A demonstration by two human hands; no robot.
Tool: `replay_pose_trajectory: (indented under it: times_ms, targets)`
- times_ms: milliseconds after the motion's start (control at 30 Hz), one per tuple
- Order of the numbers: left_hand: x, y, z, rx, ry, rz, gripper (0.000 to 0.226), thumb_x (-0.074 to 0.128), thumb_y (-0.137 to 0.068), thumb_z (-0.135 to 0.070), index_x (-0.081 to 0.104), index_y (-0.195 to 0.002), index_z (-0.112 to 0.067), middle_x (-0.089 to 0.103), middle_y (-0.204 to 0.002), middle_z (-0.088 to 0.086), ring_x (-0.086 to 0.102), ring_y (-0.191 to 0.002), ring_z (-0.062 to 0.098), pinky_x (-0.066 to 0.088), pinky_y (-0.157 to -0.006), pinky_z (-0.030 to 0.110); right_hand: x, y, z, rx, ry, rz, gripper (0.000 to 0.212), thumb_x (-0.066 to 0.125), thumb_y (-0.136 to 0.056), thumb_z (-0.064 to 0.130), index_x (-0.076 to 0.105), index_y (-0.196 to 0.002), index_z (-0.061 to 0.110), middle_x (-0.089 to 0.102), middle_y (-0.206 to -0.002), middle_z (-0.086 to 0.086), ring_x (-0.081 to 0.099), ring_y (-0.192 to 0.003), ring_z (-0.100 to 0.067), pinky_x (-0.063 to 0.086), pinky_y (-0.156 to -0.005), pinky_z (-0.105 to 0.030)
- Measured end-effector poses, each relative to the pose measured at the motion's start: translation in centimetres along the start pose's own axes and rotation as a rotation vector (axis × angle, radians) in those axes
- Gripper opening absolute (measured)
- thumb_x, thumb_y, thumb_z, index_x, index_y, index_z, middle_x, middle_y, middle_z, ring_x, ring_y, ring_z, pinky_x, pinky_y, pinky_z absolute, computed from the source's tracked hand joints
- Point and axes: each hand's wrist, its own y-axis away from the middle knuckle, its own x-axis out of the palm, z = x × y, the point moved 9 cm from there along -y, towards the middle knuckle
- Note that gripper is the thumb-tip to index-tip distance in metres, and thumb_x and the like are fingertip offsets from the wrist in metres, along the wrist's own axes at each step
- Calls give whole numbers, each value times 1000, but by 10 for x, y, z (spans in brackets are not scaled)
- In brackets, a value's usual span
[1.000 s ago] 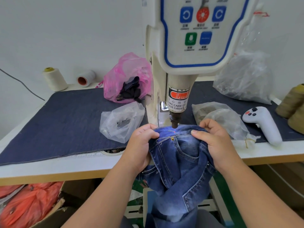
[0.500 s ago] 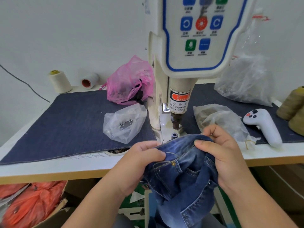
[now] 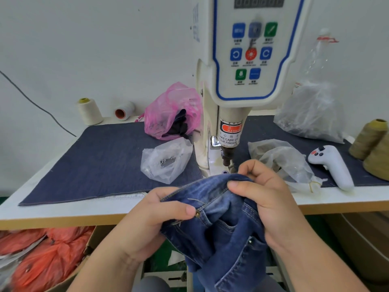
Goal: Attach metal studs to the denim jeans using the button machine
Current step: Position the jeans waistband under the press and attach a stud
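Observation:
Blue denim jeans (image 3: 223, 226) are bunched in front of the table edge, below the cream button machine (image 3: 242, 85). My left hand (image 3: 147, 220) grips the jeans at the pocket corner, thumb next to a brass stud (image 3: 197, 213). My right hand (image 3: 267, 199) pinches the waistband fold at the top right. A second small stud (image 3: 250, 241) shows lower on the cloth. The machine's punch head (image 3: 227, 159) hangs just behind the jeans, with nothing under it. The lower die (image 3: 225, 172) is partly hidden by the fabric.
A dark denim mat (image 3: 101, 163) covers the table. On it lie a clear bag with metal parts (image 3: 166, 161), a pink bag (image 3: 172, 112), crumpled clear bags (image 3: 284, 161), a white handheld controller (image 3: 332, 167) and thread cones (image 3: 374, 148). Orange bags (image 3: 42, 256) sit below the table.
Both hands have pulled the jeans back from under the punch head toward me and lower. The stud near my left thumb now sits clear of the machine.

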Motion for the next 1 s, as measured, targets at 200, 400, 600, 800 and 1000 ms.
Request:
replay_pose_trajectory:
  times_ms: [200, 400, 600, 800, 1000]
  targets:
    - [-16, 16, -41, 79, -40, -116, 41, 76, -56, -11, 71, -91, 10, 71, -90, 31, 70, -77, 38, 59, -70, 39, 9, 2, -1, 32, 193, 125, 25, 76, -68, 29, 68, -91, 30, 73, -94, 0, 70, -83, -14, 55, -72, -28]
    - [-27, 42, -73, 184, -18, -215, 54, 75, -56, -12, 71, -107, 6, 67, -109, 35, 68, -97, 51, 58, -82, 51, 26, 25, -20, 153, 412, 308, 51, 75, -74, 40, 58, -122, 39, 66, -123, 9, 63, -116, -12, 53, -94, -30]
    - [-51, 55, -81, 148, -109, -300, 61, 89, -39, -22, 73, -91, 6, 69, -95, 35, 69, -81, 48, 59, -72, 47, 40, 31, -20, 142, 254, 287, 33, 73, -74, 32, 70, -99, 11, 69, -93, -17, 62, -86, -20, 50, -76, -31]
    - [-89, 56, -79, 107, -93, -488, 13, 73, -48, -11, 60, -49, -14, 58, -51, 10, 57, -43, 22, 47, -41, 25, 63, 37, -17, 167, -107, 382, 31, 88, -65, 36, 75, -86, 18, 71, -87, -6, 64, -81, -18, 51, -75, -27]
    - [-101, 68, -68, 146, -574, -853, 24, 90, -66, -21, 66, -69, -22, 64, -69, -9, 56, -58, 3, 44, -55, 19, 81, 29, -21, 304, -556, 277, 62, 92, -45, 11, 75, -103, 2, 72, -100, -23, 72, -86, -35, 57, -82, -47]
